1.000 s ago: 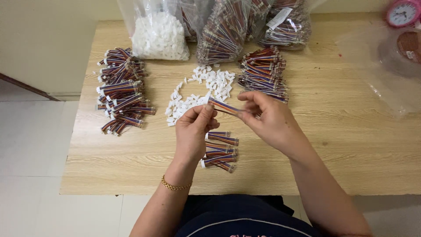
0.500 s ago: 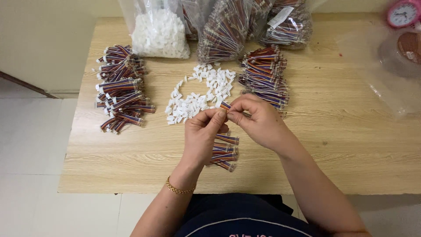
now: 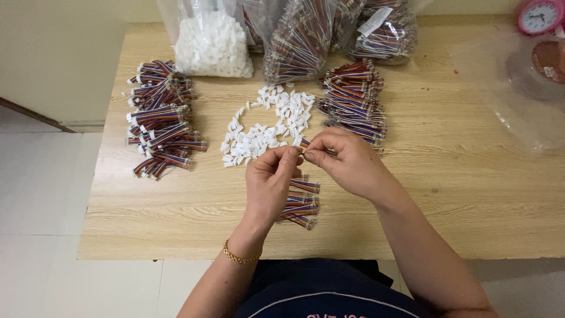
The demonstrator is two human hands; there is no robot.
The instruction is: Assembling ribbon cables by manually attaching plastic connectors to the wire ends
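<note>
Above the table (image 3: pixel 447 194), your left hand (image 3: pixel 269 185) and right hand (image 3: pixel 348 162) meet, both pinching one wire bundle (image 3: pixel 306 144) (its tip between your fingertips), just over the white connectors (image 3: pixel 265 126) and the finished bundles (image 3: pixel 301 203).

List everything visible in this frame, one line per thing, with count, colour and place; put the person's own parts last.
wooden table: one, light wood, fills the middle of the view.
loose white connectors: a scattered pile, white, table centre.
left wire bundles: many, striped multicolour, table's left side.
right wire stack: one stack, multicolour, right of the connectors.
small wire pile: a few, multicolour, under the hands.
bag of connectors: one, clear with white contents, far edge.
bags of wires: several, clear, far edge.
empty plastic bag: one, clear, right.
clock: one, pink, far right corner.
bracelet: one, gold, left wrist.
held wire: one, multicolour, pinched between both hands.
left hand: grip closed on the wire.
right hand: grip closed on the wire.
</note>
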